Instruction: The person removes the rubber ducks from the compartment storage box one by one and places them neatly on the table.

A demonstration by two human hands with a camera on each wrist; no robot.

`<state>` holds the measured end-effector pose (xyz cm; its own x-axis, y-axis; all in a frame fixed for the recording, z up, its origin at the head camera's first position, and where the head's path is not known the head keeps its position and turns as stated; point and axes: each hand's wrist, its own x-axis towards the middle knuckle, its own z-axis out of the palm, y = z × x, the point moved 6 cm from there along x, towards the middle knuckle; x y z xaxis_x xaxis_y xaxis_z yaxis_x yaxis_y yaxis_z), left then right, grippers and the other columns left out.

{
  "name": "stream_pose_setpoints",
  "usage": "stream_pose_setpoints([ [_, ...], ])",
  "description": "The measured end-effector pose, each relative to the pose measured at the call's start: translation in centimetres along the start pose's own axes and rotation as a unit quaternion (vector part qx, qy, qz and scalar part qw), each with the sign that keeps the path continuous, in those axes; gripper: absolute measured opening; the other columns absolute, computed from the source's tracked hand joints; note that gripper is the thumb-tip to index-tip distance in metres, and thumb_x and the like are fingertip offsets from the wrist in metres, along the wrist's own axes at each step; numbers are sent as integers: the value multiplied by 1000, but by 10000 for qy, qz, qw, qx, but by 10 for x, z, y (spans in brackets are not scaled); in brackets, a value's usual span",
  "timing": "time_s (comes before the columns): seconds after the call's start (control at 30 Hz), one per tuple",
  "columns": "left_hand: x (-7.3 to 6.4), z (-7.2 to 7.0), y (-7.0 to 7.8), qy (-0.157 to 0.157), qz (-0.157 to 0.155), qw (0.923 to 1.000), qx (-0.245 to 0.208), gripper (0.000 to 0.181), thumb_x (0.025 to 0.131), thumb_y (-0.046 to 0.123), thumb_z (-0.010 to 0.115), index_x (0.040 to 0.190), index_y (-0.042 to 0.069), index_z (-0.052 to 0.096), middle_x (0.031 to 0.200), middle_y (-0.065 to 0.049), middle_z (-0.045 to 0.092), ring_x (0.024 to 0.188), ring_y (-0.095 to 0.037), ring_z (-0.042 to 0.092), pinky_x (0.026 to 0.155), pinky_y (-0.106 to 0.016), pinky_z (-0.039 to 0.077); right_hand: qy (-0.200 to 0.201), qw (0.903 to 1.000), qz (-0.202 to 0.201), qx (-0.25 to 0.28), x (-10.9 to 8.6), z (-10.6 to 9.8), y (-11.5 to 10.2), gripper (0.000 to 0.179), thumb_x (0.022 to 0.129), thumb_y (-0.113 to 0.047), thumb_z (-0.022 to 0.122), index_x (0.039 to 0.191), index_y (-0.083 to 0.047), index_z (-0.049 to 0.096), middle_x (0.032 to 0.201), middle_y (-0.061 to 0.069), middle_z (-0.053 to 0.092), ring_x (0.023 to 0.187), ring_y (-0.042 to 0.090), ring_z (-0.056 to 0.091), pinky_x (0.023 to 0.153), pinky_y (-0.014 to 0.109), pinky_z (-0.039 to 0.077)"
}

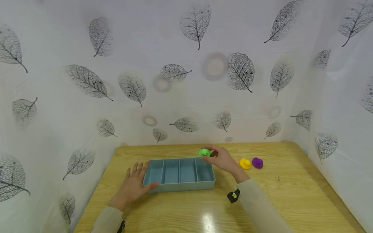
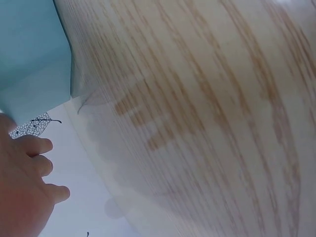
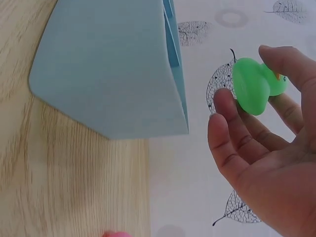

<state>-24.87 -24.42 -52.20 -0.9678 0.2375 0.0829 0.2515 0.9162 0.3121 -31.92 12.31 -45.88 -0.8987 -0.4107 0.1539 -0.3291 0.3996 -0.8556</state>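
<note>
My right hand (image 1: 220, 158) pinches a green rubber duck (image 3: 252, 86) between thumb and fingers. The green duck is held in the air over the back right corner of a blue-grey divided box (image 1: 182, 186), by its rightmost compartment. In the right wrist view the duck's orange beak shows under the thumb. My left hand (image 1: 132, 186) rests against the box's left end, its fingers spread and straight, its thumb along the front left corner. From the left wrist view, part of the left hand (image 2: 24, 182) shows beside the box wall (image 2: 34, 59).
A yellow rubber duck (image 1: 244, 163) and a purple one (image 1: 257, 162) stand on the wooden table (image 1: 291, 194) right of the box. A small pink thing (image 3: 117, 234) is mostly hidden behind the right wrist in the head view. A leaf-patterned white curtain (image 1: 175, 106) surrounds the table.
</note>
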Motion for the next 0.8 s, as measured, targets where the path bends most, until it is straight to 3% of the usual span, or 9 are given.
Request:
stream_pose_setpoints([
  [0.3, 0, 0, -1, 7, -5, 10000, -63, 105, 94, 71, 61, 171, 15, 17, 167, -32, 32, 158, -55, 19, 123, -78, 13, 241, 9994, 234, -14, -11, -21, 15, 52, 97, -26, 78, 143, -8, 64, 130, 19, 69, 90, 18, 69, 75, 26, 58],
  [0.57, -1, -4, 2, 42, 47, 10000, -2, 105, 95, 71, 61, 170, 12, 19, 165, -34, 34, 157, -56, 22, 122, -79, 15, 501, 9978, 413, -149, -21, -39, 24, 52, 97, -23, 77, 142, -2, 63, 123, 20, 70, 89, 18, 68, 73, 24, 57],
  [0.8, -1, -1, 0, 0, 9, 10000, -69, 104, 95, 70, 61, 170, 13, 17, 166, -33, 34, 158, -54, 20, 123, -78, 14, 615, 9964, 578, -85, -30, -56, 35, 52, 98, -25, 77, 144, -5, 62, 126, 21, 70, 91, 19, 68, 70, 25, 57],
])
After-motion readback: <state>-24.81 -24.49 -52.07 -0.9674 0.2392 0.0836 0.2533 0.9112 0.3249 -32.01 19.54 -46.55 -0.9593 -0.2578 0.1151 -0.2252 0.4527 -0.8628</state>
